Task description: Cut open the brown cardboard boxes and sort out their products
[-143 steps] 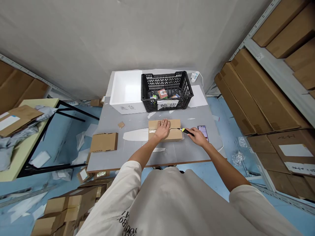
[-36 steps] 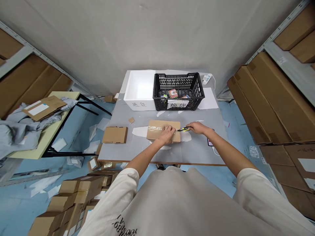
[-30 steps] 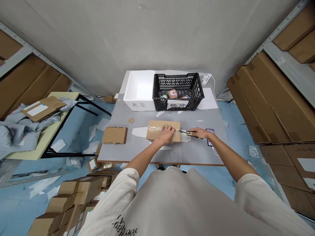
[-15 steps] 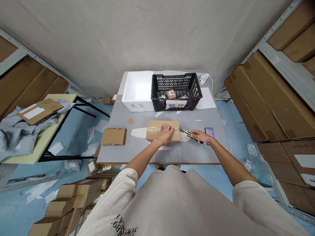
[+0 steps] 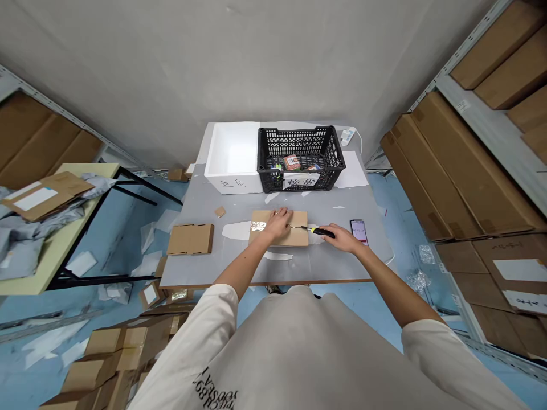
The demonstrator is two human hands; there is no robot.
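A taped cardboard box (image 5: 258,234) lies in front of me on the grey table. Across its top rests my left hand (image 5: 280,222), open and pressing down, with the fingers stretched out over the lid. My right hand (image 5: 341,236) is closed round the black handle of a yellow-and-black utility knife (image 5: 318,230). Its blade points left and meets the box's right end at the seam, where clear tape shows. Whether the blade is in the tape I cannot tell. A phone (image 5: 359,231) with a lit screen lies just right of my right hand.
Behind the box stand a white foam box (image 5: 236,185) and a black plastic crate (image 5: 265,181) holding small packets. A flat cardboard box (image 5: 190,239) and a small brown cardboard piece (image 5: 220,212) lie left. A side table (image 5: 92,219) bears parcels; shelves of cartons (image 5: 448,171) stand right.
The knife has turned flatter, and its blade has come to the box's right end. My left hand has shifted slightly up the lid. The whole view has moved a little.
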